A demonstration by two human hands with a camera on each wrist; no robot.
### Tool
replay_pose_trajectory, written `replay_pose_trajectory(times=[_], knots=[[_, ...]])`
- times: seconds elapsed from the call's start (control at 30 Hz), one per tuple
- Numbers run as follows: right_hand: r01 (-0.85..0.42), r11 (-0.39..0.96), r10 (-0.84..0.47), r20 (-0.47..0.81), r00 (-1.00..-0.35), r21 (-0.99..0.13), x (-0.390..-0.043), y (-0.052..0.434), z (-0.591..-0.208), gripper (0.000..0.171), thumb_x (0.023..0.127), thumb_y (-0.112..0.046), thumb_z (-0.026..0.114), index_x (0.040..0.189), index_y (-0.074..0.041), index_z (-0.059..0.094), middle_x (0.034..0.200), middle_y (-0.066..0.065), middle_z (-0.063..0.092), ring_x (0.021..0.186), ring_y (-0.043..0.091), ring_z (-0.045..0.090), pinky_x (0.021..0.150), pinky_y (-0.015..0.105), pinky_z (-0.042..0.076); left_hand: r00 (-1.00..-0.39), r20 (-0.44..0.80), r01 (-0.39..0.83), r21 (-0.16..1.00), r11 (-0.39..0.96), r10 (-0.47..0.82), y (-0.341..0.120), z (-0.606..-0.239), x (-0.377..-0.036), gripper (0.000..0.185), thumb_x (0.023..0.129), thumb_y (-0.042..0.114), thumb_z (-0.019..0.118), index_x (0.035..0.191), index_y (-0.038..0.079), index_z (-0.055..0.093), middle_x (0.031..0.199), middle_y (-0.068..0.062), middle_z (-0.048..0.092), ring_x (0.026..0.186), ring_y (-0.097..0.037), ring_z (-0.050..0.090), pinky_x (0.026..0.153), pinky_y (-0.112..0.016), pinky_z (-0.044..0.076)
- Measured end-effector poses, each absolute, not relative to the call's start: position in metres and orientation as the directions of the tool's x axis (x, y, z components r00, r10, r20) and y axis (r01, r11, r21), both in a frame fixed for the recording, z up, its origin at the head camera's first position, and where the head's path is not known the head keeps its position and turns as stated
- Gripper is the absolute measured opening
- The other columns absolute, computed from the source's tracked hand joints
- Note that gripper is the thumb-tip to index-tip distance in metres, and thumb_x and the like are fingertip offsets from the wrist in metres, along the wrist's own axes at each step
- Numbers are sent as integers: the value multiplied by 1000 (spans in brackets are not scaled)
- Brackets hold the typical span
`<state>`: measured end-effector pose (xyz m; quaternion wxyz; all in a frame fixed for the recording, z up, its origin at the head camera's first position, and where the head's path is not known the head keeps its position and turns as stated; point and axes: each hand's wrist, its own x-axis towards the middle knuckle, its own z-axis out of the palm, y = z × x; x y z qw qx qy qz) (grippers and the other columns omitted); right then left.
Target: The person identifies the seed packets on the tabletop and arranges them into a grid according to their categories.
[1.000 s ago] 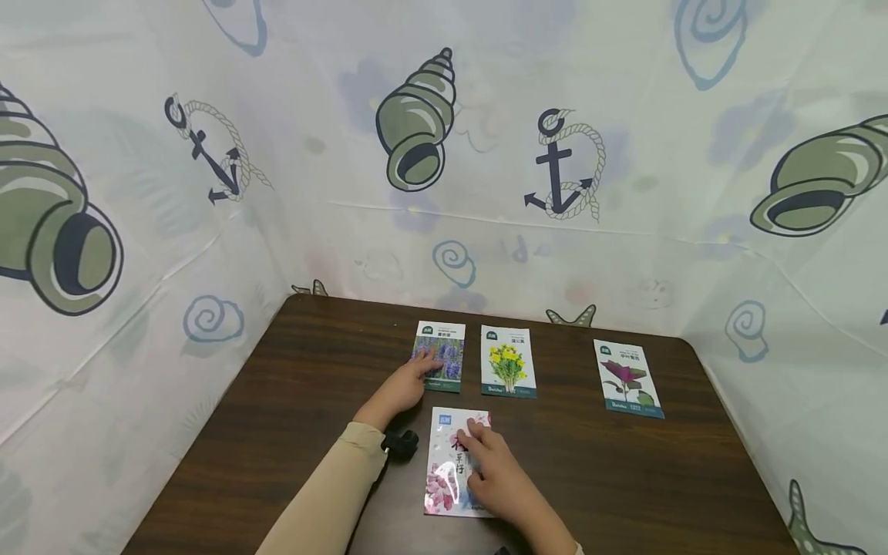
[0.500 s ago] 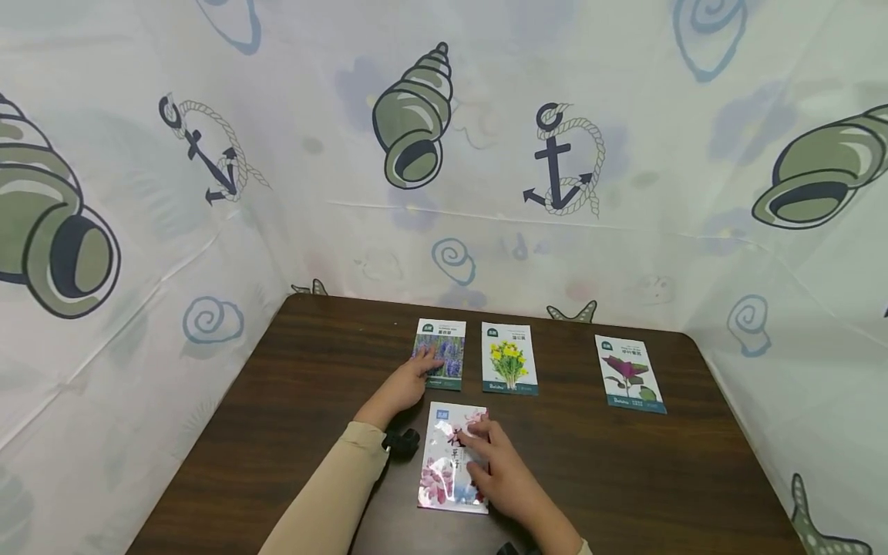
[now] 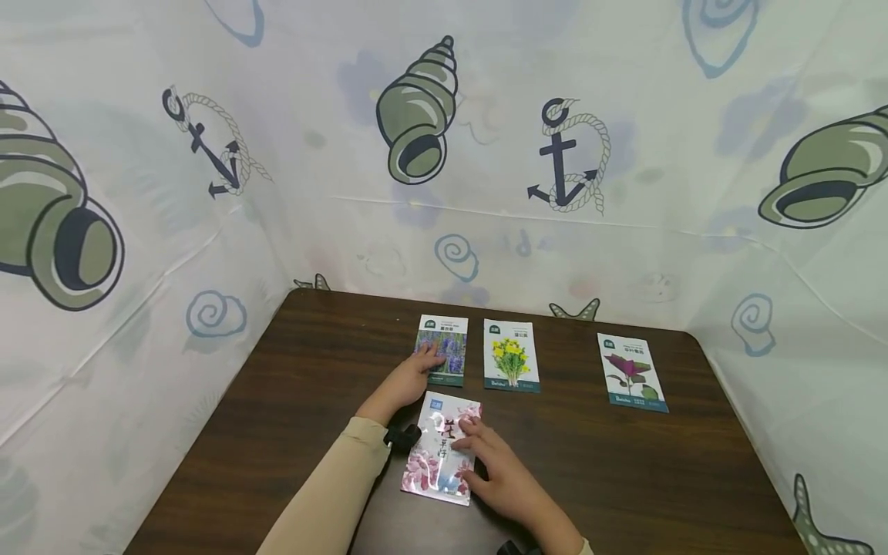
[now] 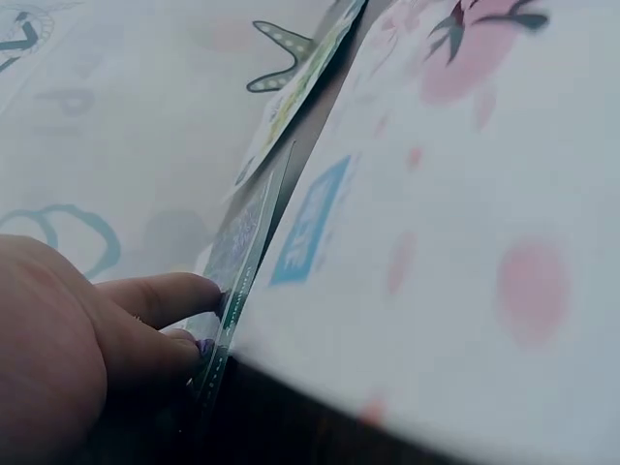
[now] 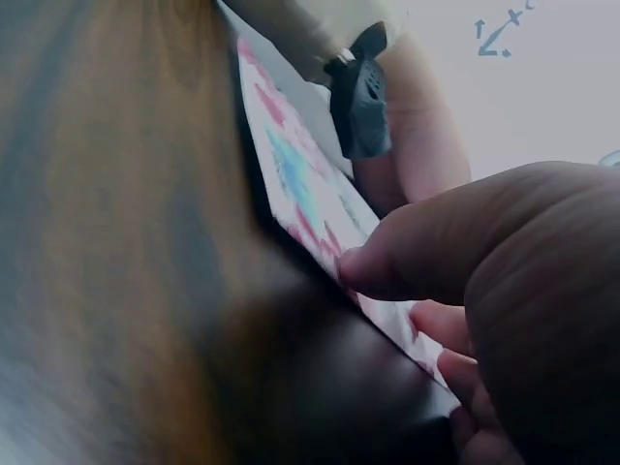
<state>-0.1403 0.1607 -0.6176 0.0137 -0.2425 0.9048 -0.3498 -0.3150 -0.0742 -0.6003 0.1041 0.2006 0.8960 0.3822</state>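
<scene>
On the near middle of the dark wooden table (image 3: 610, 470), the right hand (image 3: 506, 482) lies flat over the right side of a glossy pink-flowered packet (image 3: 438, 451), its fingers stretched out and resting on the packet's face and right edge. From the right wrist view, the thumb presses down on the packet's near edge, and the other fingertips sit on the wood just beside it; nothing is pinched or lifted. The pink packet lies flat, turned slightly so its top leans to the right, and its left edge touches a small black device (image 3: 401, 438) strapped at the left wrist.

Just beyond it, the left hand (image 3: 405, 381) reaches forward in a tan sleeve (image 3: 333, 493), fingers extended and relaxed, with the fingertips (image 4: 184, 291) resting on the lower left part of a purple-flowered packet (image 3: 442, 349). The left wrist view shows a fingertip touching that packet's edge, which lies flat on the wood.

Right beside the purple packet, with a narrow gap between them, lies a yellow-flowered packet (image 3: 511, 355). Well apart, toward the table's far right corner, lies a packet showing a dark red leafy plant (image 3: 630, 372). Around the table on three sides hangs a pale curtain (image 3: 624, 231) printed with shells, anchors, spirals and starfish.
</scene>
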Motion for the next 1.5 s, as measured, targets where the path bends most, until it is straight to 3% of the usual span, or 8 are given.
replay_pose_trajectory(times=[0.2, 0.4, 0.67, 1.13, 1.3, 1.5], knots=[[-466, 665, -471, 157, -868, -583, -138, 158, -619, 48, 101, -21, 79, 147, -33, 70, 175, 10, 42, 165, 42, 33, 126, 75, 33, -894, -33, 282, 733, 619, 446, -74, -600, -316, 50, 113, 1, 41, 159, 8, 57, 180, -11, 29, 171, -35, 14, 138, -61, 16], [-515, 677, -493, 196, -848, -526, -136, 154, -619, 55, 99, -22, 80, 150, -36, 67, 171, 12, 47, 163, 43, 37, 125, 76, 35, -893, -25, 291, 732, 617, 450, -77, -599, -314, 52, 110, -3, 41, 158, 6, 58, 179, -13, 30, 171, -36, 16, 138, -61, 17], [-482, 685, -480, 160, -863, -547, -139, 151, -614, 37, 99, -23, 77, 132, -39, 72, 173, 5, 47, 164, 40, 36, 128, 75, 30, -901, -38, 264, 743, 614, 433, -76, -592, -312, 48, 114, 2, 39, 159, 6, 56, 180, -13, 27, 171, -37, 14, 138, -64, 16], [-506, 683, -509, 154, -847, -527, -138, 151, -616, 43, 103, -35, 76, 143, -49, 68, 177, 5, 40, 166, 42, 31, 128, 76, 28, -893, -20, 284, 750, 597, 450, -79, -595, -311, 47, 113, 2, 43, 158, 6, 57, 179, -14, 30, 171, -39, 15, 137, -65, 16], [-493, 660, -508, 147, -849, -566, -139, 154, -616, 43, 105, -35, 74, 144, -49, 67, 178, 5, 38, 167, 43, 28, 128, 77, 26, -887, -10, 308, 732, 608, 461, -78, -596, -312, 46, 113, 6, 52, 159, 6, 56, 179, -15, 30, 171, -39, 16, 137, -65, 18], [-414, 550, -475, 136, -870, -725, -141, 161, -616, 42, 106, -29, 73, 147, -39, 69, 178, 10, 36, 168, 48, 21, 122, 88, 21, -876, 5, 350, 696, 627, 483, -77, -598, -314, 50, 111, 12, 63, 160, 5, 55, 179, -15, 30, 170, -40, 18, 135, -66, 23]])
